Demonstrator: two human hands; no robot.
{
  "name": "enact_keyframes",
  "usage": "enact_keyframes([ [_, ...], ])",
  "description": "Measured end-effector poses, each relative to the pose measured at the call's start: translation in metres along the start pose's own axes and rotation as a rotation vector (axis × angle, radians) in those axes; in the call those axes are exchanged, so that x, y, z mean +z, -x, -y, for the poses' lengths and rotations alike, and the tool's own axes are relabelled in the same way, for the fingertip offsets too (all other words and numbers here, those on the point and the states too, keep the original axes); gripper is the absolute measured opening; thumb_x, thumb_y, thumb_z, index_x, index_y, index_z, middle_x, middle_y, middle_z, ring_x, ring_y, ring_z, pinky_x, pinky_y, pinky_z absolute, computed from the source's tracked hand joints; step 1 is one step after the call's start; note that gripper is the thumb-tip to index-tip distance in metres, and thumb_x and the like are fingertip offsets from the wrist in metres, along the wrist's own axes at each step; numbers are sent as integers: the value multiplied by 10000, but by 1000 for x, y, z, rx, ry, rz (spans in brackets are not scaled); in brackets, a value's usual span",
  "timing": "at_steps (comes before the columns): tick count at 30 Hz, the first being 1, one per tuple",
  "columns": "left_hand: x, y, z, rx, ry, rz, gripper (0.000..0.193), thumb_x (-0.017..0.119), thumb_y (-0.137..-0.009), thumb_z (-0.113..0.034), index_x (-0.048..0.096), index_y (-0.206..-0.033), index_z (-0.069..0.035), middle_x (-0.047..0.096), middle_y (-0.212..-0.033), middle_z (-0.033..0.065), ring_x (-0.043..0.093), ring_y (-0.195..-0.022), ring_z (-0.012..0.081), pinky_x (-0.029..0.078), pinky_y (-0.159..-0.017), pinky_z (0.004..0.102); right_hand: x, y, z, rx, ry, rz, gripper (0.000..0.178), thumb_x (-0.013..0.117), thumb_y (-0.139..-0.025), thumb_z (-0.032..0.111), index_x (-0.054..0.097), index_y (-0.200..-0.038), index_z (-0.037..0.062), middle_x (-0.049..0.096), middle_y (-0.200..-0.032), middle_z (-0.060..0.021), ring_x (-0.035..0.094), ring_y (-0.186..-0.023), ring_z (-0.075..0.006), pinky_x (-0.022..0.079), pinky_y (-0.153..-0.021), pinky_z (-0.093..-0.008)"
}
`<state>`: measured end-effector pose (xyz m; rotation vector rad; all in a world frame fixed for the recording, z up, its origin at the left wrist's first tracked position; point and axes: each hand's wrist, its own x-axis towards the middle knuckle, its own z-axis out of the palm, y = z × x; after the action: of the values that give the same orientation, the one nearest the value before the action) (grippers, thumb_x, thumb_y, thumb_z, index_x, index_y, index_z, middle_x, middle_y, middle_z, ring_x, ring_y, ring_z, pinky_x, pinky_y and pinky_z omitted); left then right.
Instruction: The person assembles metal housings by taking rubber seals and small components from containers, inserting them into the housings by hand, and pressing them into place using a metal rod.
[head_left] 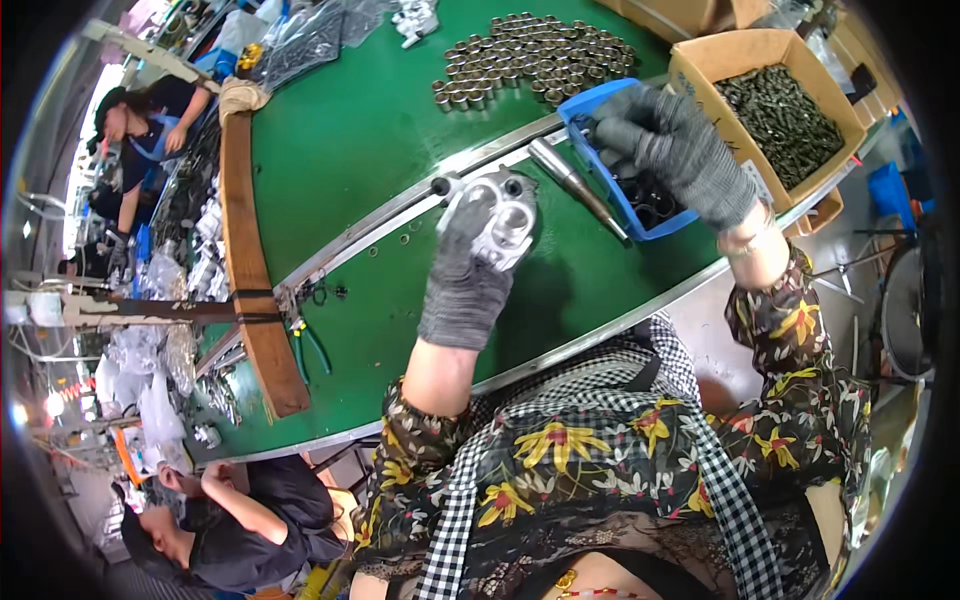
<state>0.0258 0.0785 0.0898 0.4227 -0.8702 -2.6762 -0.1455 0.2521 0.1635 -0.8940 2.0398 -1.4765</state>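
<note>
My left hand (464, 290), in a grey knit glove, is closed round a silver cast-metal housing (512, 222) with round bores, held over the green table. My right hand (685, 155), gloved the same way, is above a blue plastic bin (655, 233) that holds dark ring-like parts. Its fingers are curled together, and whatever may be between them cannot be made out. Between the two hands a steel rod-shaped tool (572, 182) with a thicker upper end lies beside the bin.
Many metal bushings (540, 55) stand grouped at the far side. A cardboard box (690, 68) of dark small parts is at the right. Pliers (312, 348) and small rings lie near a wooden beam (243, 200) on the left. Two other people are beyond it.
</note>
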Motion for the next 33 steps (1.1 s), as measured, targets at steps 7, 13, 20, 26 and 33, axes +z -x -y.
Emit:
enact_keyframes([
  [7, 14, -1, -1, 60, 26, 109, 480, 715, -816, -166, 504, -1230, -42, 612, -1125, 85, 640, -984, 212, 551, -866, 341, 82, -5, -16, -201, -367, 145, 176, 711, -828, 121, 656, -961, 19, 602, -1012, -89, 590, -938, -172, 493, -812, -316],
  [13, -9, -3, 0, 177, -134, 42, 502, 631, -887, -201, 434, -1320, -40, 585, -1171, 116, 601, -1050, 223, 523, -914, 343, 106, 5, -10, -552, 29, -83, 129, 683, -800, 79, 648, -903, 11, 587, -1057, -142, 589, -953, -266, 486, -831, -351],
  [20, -31, -13, -4, 294, -840, -101, 351, 557, -931, -94, 511, -1271, -21, 620, -1101, 80, 606, -968, 164, 521, -845, 295, 117, 9, -20, -634, 220, -212, 165, 713, -745, 85, 636, -882, 34, 618, -1046, -128, 596, -935, -283, 498, -817, -377],
  [26, -32, -22, -12, 256, -1125, -344, 358, 673, -846, -99, 576, -1177, -1, 654, -1057, 122, 634, -940, 192, 517, -849, 311, 122, 4, -21, -664, 155, -228, 186, 727, -757, 97, 603, -883, 39, 619, -1016, -133, 609, -892, -269, 513, -774, -370],
  [33, -29, -16, -8, 219, -240, -50, 335, 645, -854, -228, 576, -1111, -25, 632, -1092, 142, 614, -1019, 220, 501, -890, 362, 139, -8, -11, -331, 15, -197, 243, 749, -794, 167, 568, -904, 46, 577, -804, -71, 558, -692, -154, 467, -604, -297],
])
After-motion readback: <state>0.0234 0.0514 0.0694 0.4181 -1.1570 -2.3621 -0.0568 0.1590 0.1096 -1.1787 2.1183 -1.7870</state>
